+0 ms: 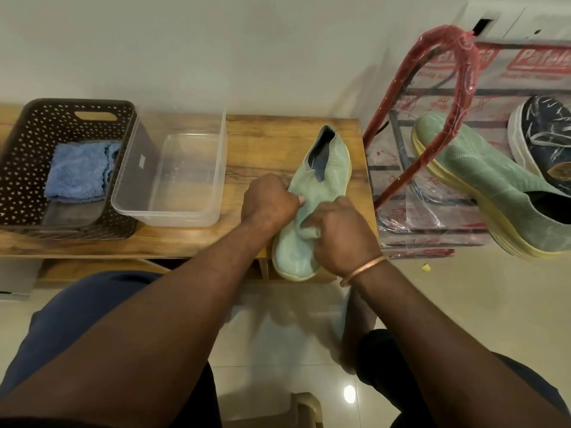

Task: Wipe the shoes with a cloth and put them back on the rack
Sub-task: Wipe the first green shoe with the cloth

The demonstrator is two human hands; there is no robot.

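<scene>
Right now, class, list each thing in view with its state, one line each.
Green shoe: on the table, toe over its edge.
Left hand: grips the shoe's side.
Right hand: grips a pale cloth on it.
Blue cloth: crumpled in the basket.
Clear tub: open, no lid.
Second green shoe: tilted on the rack.

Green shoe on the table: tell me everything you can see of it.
The shoe is a pale green knit slip-on with a yellowish sole and dark lining. It lies sole-down on the table, heel toward the wall, toe overhanging the near edge. The left hand grips its side. The right hand presses what seems to be a bunched green cloth onto its forefoot.
</scene>
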